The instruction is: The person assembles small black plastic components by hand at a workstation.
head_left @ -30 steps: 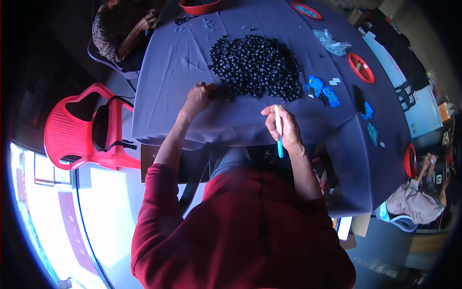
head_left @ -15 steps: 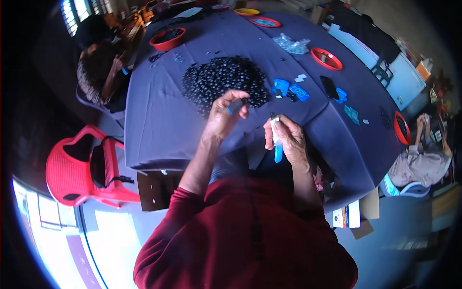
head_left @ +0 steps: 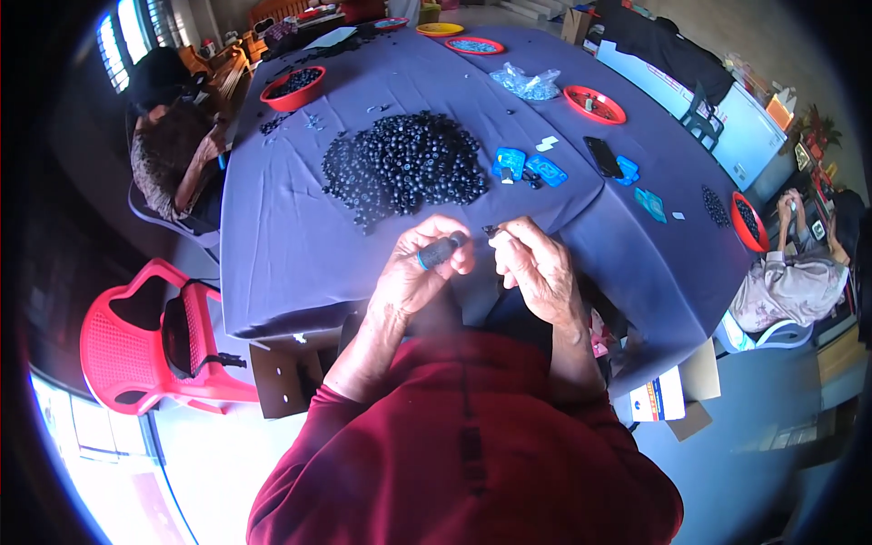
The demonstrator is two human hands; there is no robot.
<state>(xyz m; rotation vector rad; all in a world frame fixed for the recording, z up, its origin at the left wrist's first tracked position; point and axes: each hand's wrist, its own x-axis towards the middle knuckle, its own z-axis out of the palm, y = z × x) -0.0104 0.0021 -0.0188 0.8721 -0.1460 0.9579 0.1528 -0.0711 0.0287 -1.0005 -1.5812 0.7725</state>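
My left hand (head_left: 416,265) is closed in front of the pile, thumb and fingers pinched together. A dark sleeve with a blue edge (head_left: 440,252) appears to cover one of its fingers; anything within the pinch is too small to make out. Close beside it, my right hand (head_left: 538,268) is curled round a slim tool whose dark tip (head_left: 490,231) points toward the left fingertips. The tool's handle is hidden in my palm now. Beyond both hands lies a big pile of small shiny black pieces (head_left: 409,168) on the dark cloth-covered table (head_left: 282,227).
Blue plastic cases (head_left: 546,170) and a black phone (head_left: 602,156) lie right of the pile. Red bowls (head_left: 292,98) and a bag of clear pieces (head_left: 527,84) stand farther back. People sit left (head_left: 173,163) and right (head_left: 790,291). A red chair (head_left: 136,341) is at my left.
My hands have come closer together, the left one lower. My right hand has turned, hiding the tool's white and blue handle. The whole view has shifted slightly.
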